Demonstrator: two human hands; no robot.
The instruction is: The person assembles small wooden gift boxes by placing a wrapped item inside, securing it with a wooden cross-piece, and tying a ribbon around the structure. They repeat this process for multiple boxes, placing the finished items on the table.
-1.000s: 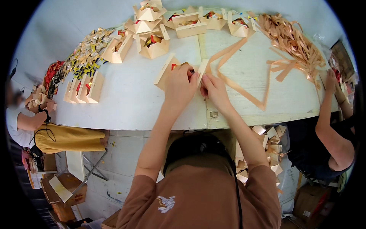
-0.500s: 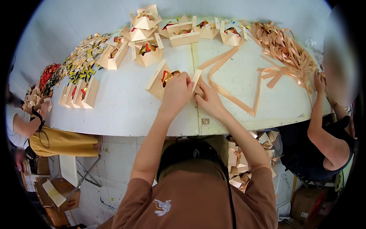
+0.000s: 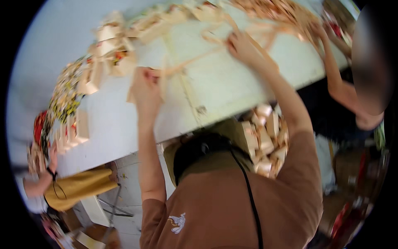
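My left hand (image 3: pixel 147 85) is closed at the top of a cream cardboard gift box (image 3: pixel 163 89), which it mostly hides. A peach satin ribbon (image 3: pixel 186 64) runs from the fingers of that hand across the table toward my right hand (image 3: pixel 245 49). Farther right and higher on the table, the right hand has its fingers closed on the ribbon; motion smears the detail. More ribbon loops just beyond its fingertips. What the box holds is hidden behind my left hand and blur.
Open filled boxes (image 3: pixel 119 62) stand along the far side of the white table (image 3: pixel 224 91). Small wrapped packets (image 3: pixel 66 95) lie at left, near a row of boxes (image 3: pixel 78 128). A ribbon heap (image 3: pixel 282 10) lies far right. Finished boxes (image 3: pixel 265 141) fill a container below. Co-workers sit on both sides.
My hands have moved apart: the left went left with the box, the right went up and right along the ribbon, which now stretches between them. The whole view has tilted.
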